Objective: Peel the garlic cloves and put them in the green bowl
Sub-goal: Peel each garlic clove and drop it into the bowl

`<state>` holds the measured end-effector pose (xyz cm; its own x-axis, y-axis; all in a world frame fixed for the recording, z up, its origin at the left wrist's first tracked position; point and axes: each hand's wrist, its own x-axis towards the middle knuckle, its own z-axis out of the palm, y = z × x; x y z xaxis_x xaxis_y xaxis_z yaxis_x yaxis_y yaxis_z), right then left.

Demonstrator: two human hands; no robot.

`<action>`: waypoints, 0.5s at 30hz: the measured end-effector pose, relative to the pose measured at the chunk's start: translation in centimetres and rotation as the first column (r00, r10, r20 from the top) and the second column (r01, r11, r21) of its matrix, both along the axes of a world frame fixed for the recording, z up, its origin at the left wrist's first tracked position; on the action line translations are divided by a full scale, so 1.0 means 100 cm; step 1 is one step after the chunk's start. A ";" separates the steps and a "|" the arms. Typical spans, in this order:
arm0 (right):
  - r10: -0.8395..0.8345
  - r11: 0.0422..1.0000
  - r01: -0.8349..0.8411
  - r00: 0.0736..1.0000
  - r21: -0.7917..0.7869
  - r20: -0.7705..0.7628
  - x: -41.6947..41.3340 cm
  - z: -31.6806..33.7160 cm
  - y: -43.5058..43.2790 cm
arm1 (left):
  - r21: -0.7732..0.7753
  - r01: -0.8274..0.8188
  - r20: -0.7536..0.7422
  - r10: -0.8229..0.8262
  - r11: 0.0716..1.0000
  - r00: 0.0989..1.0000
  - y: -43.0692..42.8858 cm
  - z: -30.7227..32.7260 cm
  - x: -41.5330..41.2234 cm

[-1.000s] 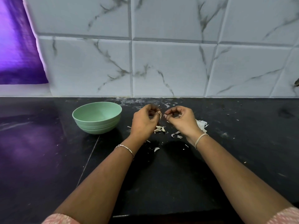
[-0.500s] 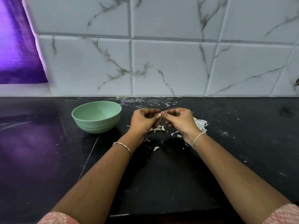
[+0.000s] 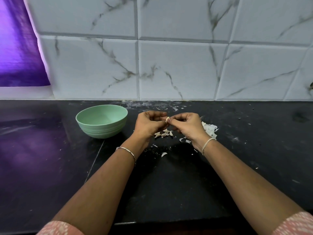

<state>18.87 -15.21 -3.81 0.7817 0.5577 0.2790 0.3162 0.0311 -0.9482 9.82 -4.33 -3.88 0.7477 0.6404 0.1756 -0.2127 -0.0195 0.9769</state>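
Fingers (image 3: 158, 114) of the left hand (image 3: 148, 126) and of the right hand (image 3: 188, 128) are curled, with the tips of both hands meeting on one clove (image 3: 168, 118). Both hands pinch this clove from opposite sides and hold it clear of the counter (image 3: 169, 184). Whether any skin remains on the clove cannot be told at this size. Loose cloves (image 3: 163, 134) lie in a small cluster on the counter at 6 o'clock from the held clove, partly under the hands. A heap of white peel (image 3: 210, 129) lies at 3 o'clock from the right hand, just beside its wrist. Smaller peel chips (image 3: 164, 154) are scattered at 6 o'clock between the forearms. The bowl (image 3: 101, 131) stands upright at 9 o'clock from the left hand, near it but apart. A bracelet (image 3: 127, 150) sits on the left wrist and a pale band (image 3: 207, 145) on the right wrist. A tiled wall (image 3: 177, 68) rises at 12 o'clock, with a purple sheet (image 3: 18, 48) at 10 o'clock.
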 end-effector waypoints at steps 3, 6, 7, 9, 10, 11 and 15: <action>-0.026 1.000 0.026 1.000 -0.009 0.017 0.002 -0.001 0.001 | 0.005 0.012 0.006 -0.012 1.000 1.000 -0.002 0.001 -0.002; -0.035 0.999 0.036 0.999 -0.007 0.025 0.002 -0.001 0.001 | 0.002 0.023 0.014 -0.023 1.000 1.000 -0.004 0.001 -0.002; -0.036 0.999 0.037 0.999 -0.007 0.032 0.002 -0.001 0.001 | 0.005 0.027 0.015 -0.027 1.000 1.000 -0.005 0.001 -0.003; -0.036 0.999 0.036 0.998 -0.006 0.045 0.001 0.000 0.000 | 0.010 0.029 0.016 -0.029 1.000 0.999 -0.005 0.001 -0.004; -0.039 0.999 0.039 0.998 -0.004 0.052 0.001 0.000 0.000 | 0.011 0.029 0.017 -0.029 1.000 0.999 -0.005 0.001 -0.004; -0.044 0.999 0.044 0.997 -0.002 0.057 0.001 0.000 0.000 | 0.011 0.029 0.018 -0.029 1.000 0.999 -0.005 0.001 -0.004; -0.037 0.999 0.037 0.998 0.005 0.047 -0.001 0.003 -0.001 | 0.011 0.033 0.029 -0.034 0.999 0.999 -0.006 0.002 -0.004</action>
